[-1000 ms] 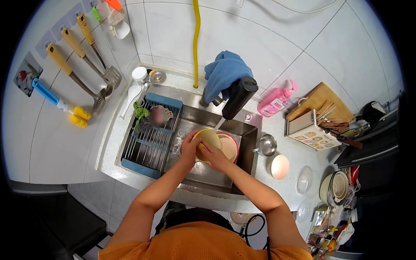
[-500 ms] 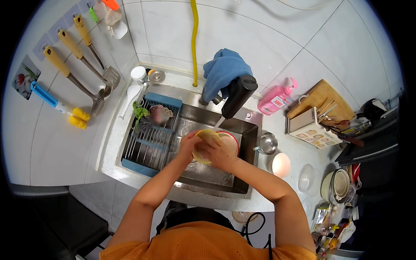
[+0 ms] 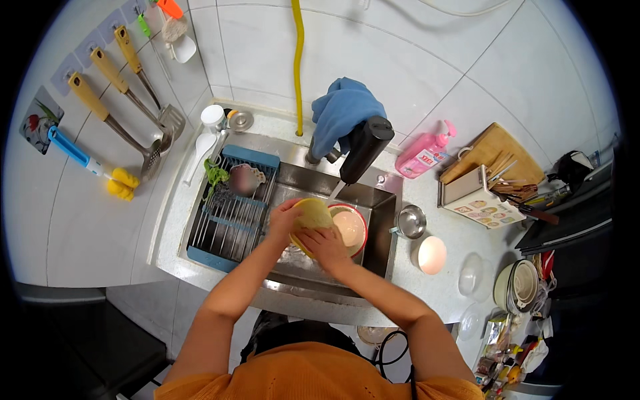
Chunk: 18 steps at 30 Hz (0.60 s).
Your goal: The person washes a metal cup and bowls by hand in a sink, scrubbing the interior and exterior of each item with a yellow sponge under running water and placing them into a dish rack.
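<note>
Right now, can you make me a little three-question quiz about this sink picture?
1. True or false: both hands hold the yellow bowl over the sink.
2. Which colour is the soap dispenser bottle? A green, B pink, C black.
3. Fill in: a blue ____ hangs over the faucet.

Key: 1 true. 2 B. 3 cloth. The left hand grips the rim; the right hand presses its side.

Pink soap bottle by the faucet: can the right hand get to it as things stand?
Probably yes, once freed. The right hand is pressed on the yellow bowl over the sink; the pink soap bottle stands unobstructed on the counter beyond the sink's right corner.
</note>
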Each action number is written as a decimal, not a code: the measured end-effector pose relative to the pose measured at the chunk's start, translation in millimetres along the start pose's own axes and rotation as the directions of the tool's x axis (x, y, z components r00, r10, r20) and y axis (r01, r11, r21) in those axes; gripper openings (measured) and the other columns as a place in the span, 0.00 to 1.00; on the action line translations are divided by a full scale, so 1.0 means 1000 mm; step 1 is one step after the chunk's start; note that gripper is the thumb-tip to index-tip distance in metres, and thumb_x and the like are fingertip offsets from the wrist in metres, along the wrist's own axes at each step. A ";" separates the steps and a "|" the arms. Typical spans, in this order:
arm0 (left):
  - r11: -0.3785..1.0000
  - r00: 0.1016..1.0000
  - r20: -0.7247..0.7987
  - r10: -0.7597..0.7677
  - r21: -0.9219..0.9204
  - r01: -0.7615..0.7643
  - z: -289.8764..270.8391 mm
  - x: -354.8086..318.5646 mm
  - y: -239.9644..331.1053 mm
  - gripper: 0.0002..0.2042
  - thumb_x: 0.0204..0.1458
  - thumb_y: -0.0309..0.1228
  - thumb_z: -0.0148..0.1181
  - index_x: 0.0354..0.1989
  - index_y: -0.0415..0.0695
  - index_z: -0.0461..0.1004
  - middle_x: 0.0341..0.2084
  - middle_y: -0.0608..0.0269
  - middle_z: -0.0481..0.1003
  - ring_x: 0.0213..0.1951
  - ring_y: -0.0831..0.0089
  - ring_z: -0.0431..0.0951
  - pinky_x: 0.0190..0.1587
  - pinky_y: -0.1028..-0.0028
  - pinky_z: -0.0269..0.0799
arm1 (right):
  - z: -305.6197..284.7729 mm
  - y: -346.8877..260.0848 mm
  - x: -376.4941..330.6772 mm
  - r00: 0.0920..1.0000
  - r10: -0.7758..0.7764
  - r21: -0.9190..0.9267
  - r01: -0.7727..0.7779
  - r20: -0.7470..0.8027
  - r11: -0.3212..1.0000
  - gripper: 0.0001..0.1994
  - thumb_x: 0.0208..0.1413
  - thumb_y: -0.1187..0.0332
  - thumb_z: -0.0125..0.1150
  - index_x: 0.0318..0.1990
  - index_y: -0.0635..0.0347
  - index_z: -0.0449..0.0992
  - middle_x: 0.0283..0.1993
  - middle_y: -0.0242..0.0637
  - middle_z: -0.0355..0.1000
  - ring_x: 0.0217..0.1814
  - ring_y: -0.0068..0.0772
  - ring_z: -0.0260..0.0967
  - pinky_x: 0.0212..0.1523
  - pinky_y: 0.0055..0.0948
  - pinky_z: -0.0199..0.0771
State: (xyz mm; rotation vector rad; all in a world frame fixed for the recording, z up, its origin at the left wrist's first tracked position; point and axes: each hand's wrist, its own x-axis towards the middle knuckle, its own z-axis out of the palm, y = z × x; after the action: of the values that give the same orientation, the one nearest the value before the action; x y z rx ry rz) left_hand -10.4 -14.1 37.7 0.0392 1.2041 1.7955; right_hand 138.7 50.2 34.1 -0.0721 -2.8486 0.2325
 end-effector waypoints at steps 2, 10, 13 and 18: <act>0.988 0.994 0.085 -0.074 0.141 0.061 -0.010 0.002 0.007 0.17 0.40 0.19 0.50 0.43 0.37 0.70 0.36 0.59 0.73 0.39 0.70 0.72 0.43 0.74 0.68 | -0.035 0.012 0.004 0.989 -0.105 -0.094 0.115 0.100 0.989 0.25 0.39 0.67 0.59 0.50 0.46 0.66 0.51 0.24 0.62 0.54 0.30 0.57 0.51 0.42 0.58; 0.989 0.991 0.036 0.132 0.067 -0.134 -0.002 -0.018 -0.021 0.23 0.43 0.23 0.51 0.52 0.44 0.60 0.42 0.63 0.66 0.44 0.72 0.68 0.44 0.75 0.67 | -0.034 0.008 0.016 0.987 0.019 0.103 -0.002 -0.157 0.995 0.19 0.41 0.68 0.57 0.46 0.48 0.68 0.41 0.27 0.68 0.44 0.29 0.65 0.31 0.26 0.72; 0.960 0.966 -0.075 0.247 -0.115 -0.255 0.012 -0.037 -0.034 0.22 0.46 0.26 0.49 0.53 0.45 0.58 0.43 0.64 0.65 0.44 0.74 0.67 0.44 0.76 0.66 | -0.036 -0.013 0.024 0.976 0.210 0.172 -0.199 -0.048 0.965 0.18 0.40 0.71 0.59 0.43 0.51 0.71 0.39 0.28 0.70 0.42 0.30 0.67 0.33 0.26 0.72; 0.989 0.989 -0.017 0.149 -0.021 -0.149 -0.005 -0.029 -0.025 0.18 0.48 0.27 0.46 0.51 0.45 0.62 0.40 0.64 0.68 0.41 0.74 0.69 0.43 0.77 0.66 | -0.038 0.009 0.020 0.995 -0.002 0.170 -0.015 0.100 0.985 0.18 0.43 0.71 0.55 0.46 0.48 0.69 0.44 0.27 0.68 0.48 0.29 0.64 0.38 0.28 0.70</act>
State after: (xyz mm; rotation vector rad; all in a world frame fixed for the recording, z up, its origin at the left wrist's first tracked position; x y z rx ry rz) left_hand 20.2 -36.1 29.1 0.1054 1.2194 1.9419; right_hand 130.4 65.9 74.2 -0.0358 -2.9139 0.4940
